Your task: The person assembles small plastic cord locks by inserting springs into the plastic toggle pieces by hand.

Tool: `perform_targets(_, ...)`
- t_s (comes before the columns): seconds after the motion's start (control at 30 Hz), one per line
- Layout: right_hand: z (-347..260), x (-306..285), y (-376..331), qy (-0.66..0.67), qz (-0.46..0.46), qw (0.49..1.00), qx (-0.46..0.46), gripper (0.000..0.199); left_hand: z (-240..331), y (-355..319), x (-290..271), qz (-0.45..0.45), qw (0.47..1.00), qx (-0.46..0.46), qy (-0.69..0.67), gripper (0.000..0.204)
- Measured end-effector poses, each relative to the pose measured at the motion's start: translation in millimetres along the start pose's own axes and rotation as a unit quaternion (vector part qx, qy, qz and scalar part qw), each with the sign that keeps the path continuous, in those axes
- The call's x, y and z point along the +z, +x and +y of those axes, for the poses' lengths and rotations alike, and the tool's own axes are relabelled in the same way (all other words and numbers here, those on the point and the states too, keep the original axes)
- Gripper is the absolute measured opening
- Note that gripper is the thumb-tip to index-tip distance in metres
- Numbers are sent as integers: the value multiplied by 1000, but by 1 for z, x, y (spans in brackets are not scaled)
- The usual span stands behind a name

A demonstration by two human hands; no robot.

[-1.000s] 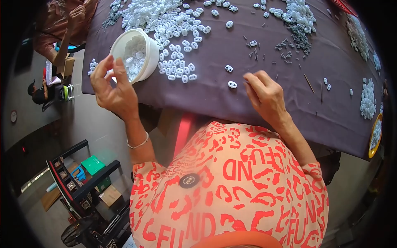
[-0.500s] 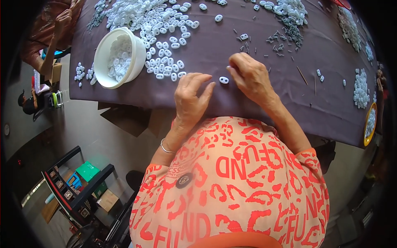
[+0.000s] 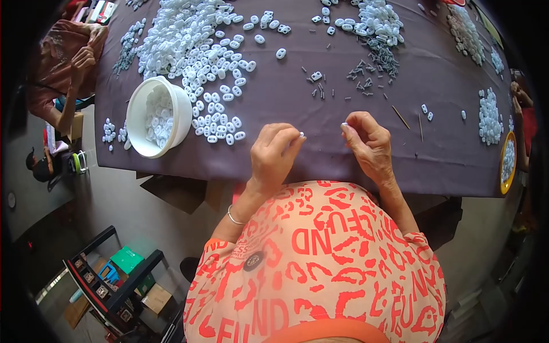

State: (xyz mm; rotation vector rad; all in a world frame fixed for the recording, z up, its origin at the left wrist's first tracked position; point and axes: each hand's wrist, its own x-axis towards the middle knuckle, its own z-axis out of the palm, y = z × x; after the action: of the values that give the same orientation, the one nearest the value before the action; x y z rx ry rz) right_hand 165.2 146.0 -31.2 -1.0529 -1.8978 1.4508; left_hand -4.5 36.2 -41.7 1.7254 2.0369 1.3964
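My left hand [image 3: 274, 154] is closed in a pinch above the near part of the table. Between its thumb and fingertips shows a bit of a small white two-hole oval piece [image 3: 302, 135]; the rest is hidden by the fingers. To the right, apart from it, my right hand [image 3: 369, 143] has thumb and forefinger pressed together, and what they hold, if anything, is too small to make out. Beyond that hand lie short grey pins [image 3: 366, 84] in a loose scatter. Many white two-hole oval pieces [image 3: 217, 117] spread over the table on the left.
A white tub [image 3: 186, 114] partly filled with white pieces stands at left. Two thin sticks [image 3: 401, 117] lie at right, near a pile of small white pieces [image 3: 489, 117] and a yellow-rimmed bowl [image 3: 503, 187]. Another person's hands [image 3: 84, 57] are at the far left.
The white oval piece that lay between my hands has been picked up by my left hand. My right hand has drawn back to the right. The view has shifted.
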Motion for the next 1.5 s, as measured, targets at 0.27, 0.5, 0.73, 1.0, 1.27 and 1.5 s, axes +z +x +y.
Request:
perform_targets(0.27,2,-3,8,4,17,999,-35,6,8,27,26,-46,997,50,30,17)
perform_targets(0.5,0,-18,2,156,-50,978,127,10,-7,46,20,-4,998,2,58,16)
perform_targets(0.73,5,-15,4,162,-42,974,151,9,-18,69,33,-61,992,-14,114,13)
perform_targets(1.0,8,-16,7,185,-40,969,157,10,-27,66,28,-40,996,-61,52,12)
perform_targets(1.27,9,-15,6,182,-37,972,144,11,-19,71,32,-93,983,-24,157,11)
perform_targets(1.5,13,-14,4,180,-33,974,131,12,-20,53,18,-75,994,-22,73,16)
